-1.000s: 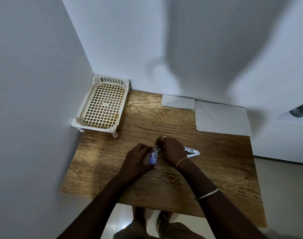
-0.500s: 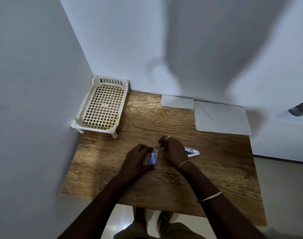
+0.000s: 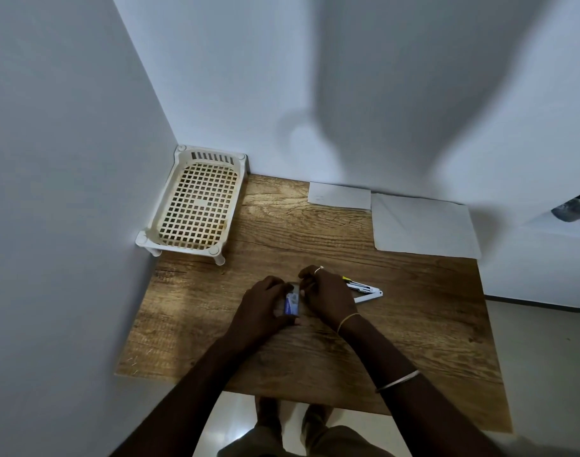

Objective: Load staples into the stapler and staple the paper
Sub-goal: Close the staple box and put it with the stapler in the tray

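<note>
1. Nearest, both forearms reach in over the near edge of the wooden table [image 3: 315, 367]; bare wood lies to either side of them, so there is room to slide the work left or right.
2. The left hand [image 3: 262, 306] is closed around a small blue-and-white staple box [image 3: 291, 303], pinning it near the table's middle. The right hand [image 3: 328, 296] has its fingertips at the box's far right corner; compared with a second ago its fingers have dropped lower and closer to the box, which I judge means the box is being opened or a strip picked out. Whether the right fingers already pinch a strip cannot be told.
3. Just right of the right hand lies the stapler [image 3: 364, 290], swung open on the table and partly hidden by the hand. It has not shifted, so loading seems not yet begun.
4. Farther off, two sheets of white paper [image 3: 423, 225] lie against the far wall, well apart from the hands, and look untouched.
5. At the far left corner a cream lattice tray [image 3: 196, 202] stands on short legs against both walls, clear of the working area.
</note>
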